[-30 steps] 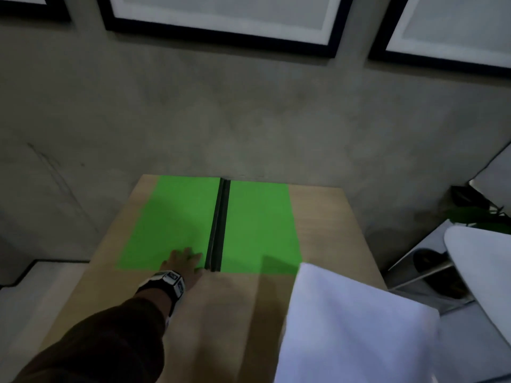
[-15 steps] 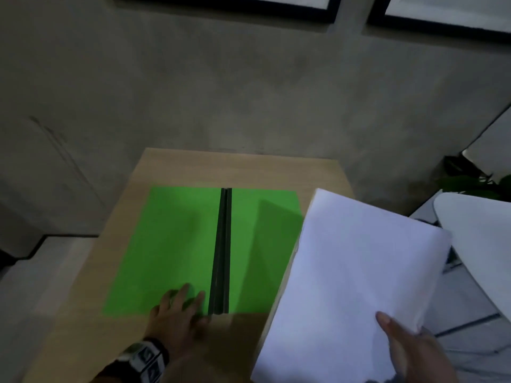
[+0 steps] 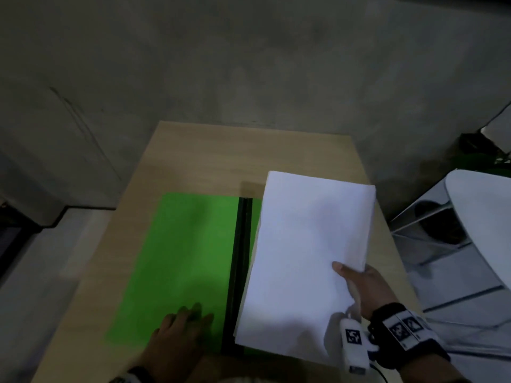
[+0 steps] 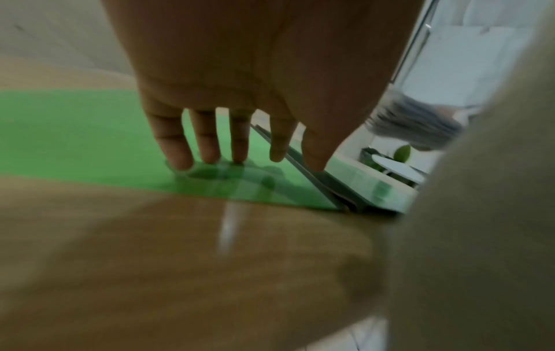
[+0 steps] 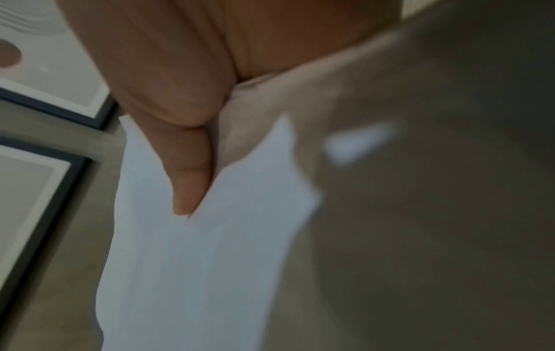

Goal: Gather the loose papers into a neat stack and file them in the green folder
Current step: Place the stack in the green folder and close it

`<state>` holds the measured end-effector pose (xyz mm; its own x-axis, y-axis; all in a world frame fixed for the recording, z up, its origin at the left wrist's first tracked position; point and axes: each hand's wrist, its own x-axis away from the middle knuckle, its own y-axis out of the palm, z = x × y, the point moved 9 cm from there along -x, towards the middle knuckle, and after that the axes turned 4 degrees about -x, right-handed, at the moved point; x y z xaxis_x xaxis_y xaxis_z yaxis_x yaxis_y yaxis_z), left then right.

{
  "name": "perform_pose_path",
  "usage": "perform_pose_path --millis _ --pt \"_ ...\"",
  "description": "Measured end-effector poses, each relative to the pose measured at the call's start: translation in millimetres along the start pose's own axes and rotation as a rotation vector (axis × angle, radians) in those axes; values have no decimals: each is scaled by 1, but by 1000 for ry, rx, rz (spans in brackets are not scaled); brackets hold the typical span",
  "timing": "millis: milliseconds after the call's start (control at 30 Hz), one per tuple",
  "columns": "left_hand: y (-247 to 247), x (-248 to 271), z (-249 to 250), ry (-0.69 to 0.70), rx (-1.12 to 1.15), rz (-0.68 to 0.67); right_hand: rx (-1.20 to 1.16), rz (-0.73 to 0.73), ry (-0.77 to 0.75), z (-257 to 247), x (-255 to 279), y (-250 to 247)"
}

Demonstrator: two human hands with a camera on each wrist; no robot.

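The right half of the green folder (image 3: 190,261) was almost wholly hidden under the stack of papers (image 3: 307,261), with only a thin green strip showing beside the black spine (image 3: 239,272). Whether the stack touched the folder or was held just above it could not be told. The fingers of the right hand (image 3: 365,288) under the sheets were out of sight; the thumb (image 5: 189,171) lay on top, pinching the stack near its right near corner. The right wrist view was blurred, showing little beyond thumb, white paper and 2 framed pictures (image 5: 45,99) on the wall. The left wrist was cut off at the near edge of the head view.

The folder lay open and flat on the wooden table (image 3: 221,161), its left leaf bare. The left hand (image 3: 179,335) rested on that leaf's near edge, fingers (image 4: 207,140) straight and slightly spread, tips pressing the green surface just left of the spine.

To the right, off the table, stood a white round-edged surface (image 3: 481,217) and some green leaves (image 3: 497,161), partly cut off by the frame
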<state>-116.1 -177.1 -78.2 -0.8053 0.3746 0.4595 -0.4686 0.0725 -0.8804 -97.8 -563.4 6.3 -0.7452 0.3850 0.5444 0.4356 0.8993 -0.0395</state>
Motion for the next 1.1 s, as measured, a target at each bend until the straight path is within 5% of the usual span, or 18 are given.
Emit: perform_pose_path --millis 100,167,300,467,700,900,1100 --pt "-30 -12 -34 -45 110 92 48 -64 44 9 -22 22" --pt "-52 -14 -65 -210 201 144 123 -81 81 21 -40 30" --pt "-48 -5 -131 -624 344 41 338 -87 37 38 -68 38" --pt "-38 -3 -156 -775 496 -18 361 -1 30 49 -84 31" --pt "-42 -11 -159 -585 552 -130 394 -62 48 46 -92 35" --pt "-134 15 -124 -207 751 70 466 -71 38 39 -96 21" --pt "-187 31 -31 201 871 44 556 -145 -66 23 -80 25"
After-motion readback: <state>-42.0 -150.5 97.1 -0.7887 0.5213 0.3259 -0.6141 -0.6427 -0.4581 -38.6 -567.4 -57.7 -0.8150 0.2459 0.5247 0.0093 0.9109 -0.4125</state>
